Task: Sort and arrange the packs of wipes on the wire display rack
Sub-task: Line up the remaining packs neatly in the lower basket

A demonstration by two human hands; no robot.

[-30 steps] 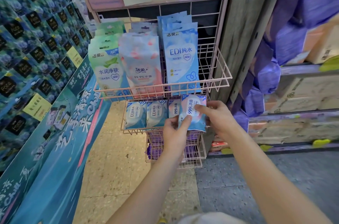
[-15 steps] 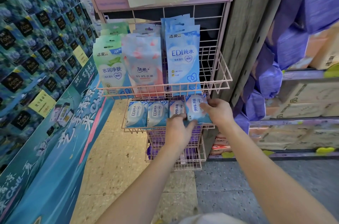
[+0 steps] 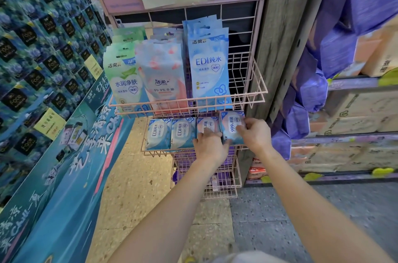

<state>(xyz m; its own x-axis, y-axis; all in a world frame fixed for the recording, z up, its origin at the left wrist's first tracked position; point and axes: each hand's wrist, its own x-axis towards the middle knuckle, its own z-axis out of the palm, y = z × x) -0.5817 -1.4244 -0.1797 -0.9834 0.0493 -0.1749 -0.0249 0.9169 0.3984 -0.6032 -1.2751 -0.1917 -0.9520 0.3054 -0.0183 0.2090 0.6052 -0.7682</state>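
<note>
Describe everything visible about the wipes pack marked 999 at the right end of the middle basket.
The 999 pack is a small soft pouch, glossy like plastic film, blue and white with a pale oval label and blue print. It stands upright, slightly tilted, at the right end of the middle basket, beside a similar pack. The right hand pinches its right edge; the left hand covers its lower left corner.

We see four small blue wipe packs (image 3: pixel 231 128) standing upright in a row along the pink wire rack's (image 3: pixel 260 92) middle basket.
</note>
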